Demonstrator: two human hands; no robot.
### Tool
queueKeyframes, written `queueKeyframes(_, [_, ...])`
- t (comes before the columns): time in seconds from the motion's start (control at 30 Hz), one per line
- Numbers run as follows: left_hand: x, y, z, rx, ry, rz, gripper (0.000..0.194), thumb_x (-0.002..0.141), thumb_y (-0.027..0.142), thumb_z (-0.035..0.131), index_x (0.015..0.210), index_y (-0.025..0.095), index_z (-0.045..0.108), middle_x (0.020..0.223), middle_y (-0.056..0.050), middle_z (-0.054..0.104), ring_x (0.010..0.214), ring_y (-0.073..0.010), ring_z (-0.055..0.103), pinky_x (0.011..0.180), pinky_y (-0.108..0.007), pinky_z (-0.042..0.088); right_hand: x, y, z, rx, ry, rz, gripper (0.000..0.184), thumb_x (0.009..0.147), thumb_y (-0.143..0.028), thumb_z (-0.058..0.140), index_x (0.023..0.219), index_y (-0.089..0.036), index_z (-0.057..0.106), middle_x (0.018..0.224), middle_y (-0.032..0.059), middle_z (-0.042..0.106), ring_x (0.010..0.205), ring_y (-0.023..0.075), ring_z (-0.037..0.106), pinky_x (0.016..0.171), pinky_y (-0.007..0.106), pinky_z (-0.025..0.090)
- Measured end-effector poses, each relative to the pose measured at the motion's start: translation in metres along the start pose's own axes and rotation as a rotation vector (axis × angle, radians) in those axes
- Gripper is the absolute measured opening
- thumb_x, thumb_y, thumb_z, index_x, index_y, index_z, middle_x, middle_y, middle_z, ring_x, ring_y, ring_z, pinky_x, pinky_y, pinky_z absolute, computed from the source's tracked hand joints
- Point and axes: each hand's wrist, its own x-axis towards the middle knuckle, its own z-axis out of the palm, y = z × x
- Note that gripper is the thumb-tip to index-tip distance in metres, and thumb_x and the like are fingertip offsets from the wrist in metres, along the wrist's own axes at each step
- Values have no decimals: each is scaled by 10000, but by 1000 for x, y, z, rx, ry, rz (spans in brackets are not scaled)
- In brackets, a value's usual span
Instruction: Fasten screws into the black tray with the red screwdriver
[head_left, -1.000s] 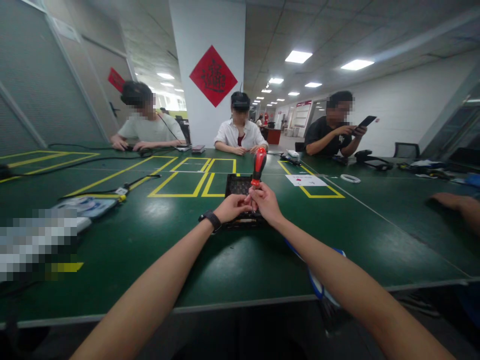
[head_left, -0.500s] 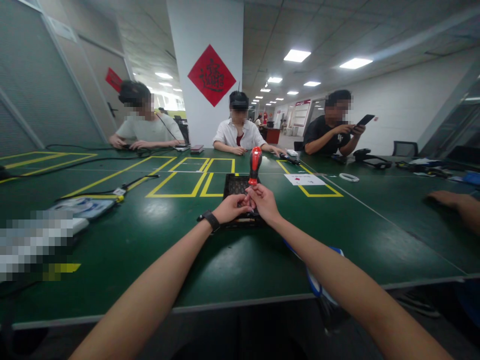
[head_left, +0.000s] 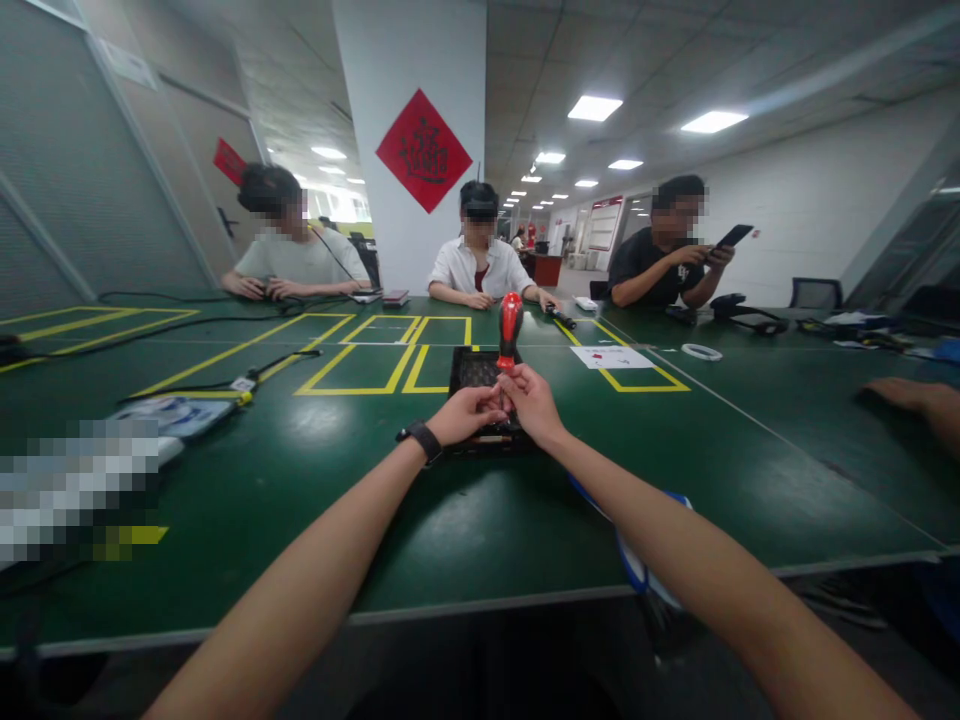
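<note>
A screwdriver with a red and black handle (head_left: 510, 328) stands upright over a black tray (head_left: 471, 368) on the green table (head_left: 300, 470). My right hand (head_left: 529, 402) is closed around the lower part of the screwdriver. My left hand (head_left: 466, 413), with a black watch on the wrist, is pinched at the shaft just beside the right hand, above the tray's near edge. The screwdriver's tip and whatever it touches are hidden behind my fingers.
Three people sit at the far side; one holds a phone (head_left: 733, 236). Yellow tape rectangles (head_left: 390, 370) mark the table. A white paper (head_left: 609, 357), a tape ring (head_left: 700, 352), cables (head_left: 255, 375) and a blue-rimmed object (head_left: 637, 570) by my right forearm lie about. Another person's hand (head_left: 911, 395) rests at right.
The screwdriver handle has straightened from a slight rightward lean to upright. My hands stay together at its base.
</note>
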Motion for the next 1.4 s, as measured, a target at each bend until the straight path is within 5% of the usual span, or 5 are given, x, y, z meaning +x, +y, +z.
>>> queueKeyframes(0.3, [0,-3,-1,-5,83,-27,252,658,327,628,741,95,574,663,-19,581,594,-95,514,612,-231,429,0,-3,2,36,1,-31,232,743,-370,543,849,-186,451,661,-41,547,401,30,432,397,165,362])
queueKeyframes(0.57, [0,-4,1,-245,-28,-68,258,700,312,584,813,81,597,796,-83,651,747,-157,601,736,-302,449,-2,-6,-1,29,-53,30,337,771,-446,454,956,-173,521,738,-4,547,423,36,421,379,185,394])
queueKeyframes(0.87, [0,-4,1,-42,113,-105,289,629,355,645,732,91,589,669,-29,604,559,-84,520,559,-215,415,0,-5,0,-27,53,-18,276,719,-426,538,810,-176,466,675,-36,539,396,19,417,391,160,336])
queueKeyframes(1.13, [1,-4,0,-60,-3,-38,245,725,323,550,787,91,598,745,-43,613,669,-110,542,651,-237,422,-1,-8,-1,-24,7,-11,323,785,-454,432,887,-163,529,659,-24,520,388,25,401,383,174,333])
queueKeyframes(1.4, [1,-2,1,-29,56,-99,293,635,361,639,751,96,595,667,-27,591,583,-93,510,568,-217,413,-2,-9,-1,-88,90,-51,284,761,-437,488,855,-171,516,678,-17,547,391,21,391,382,164,310])
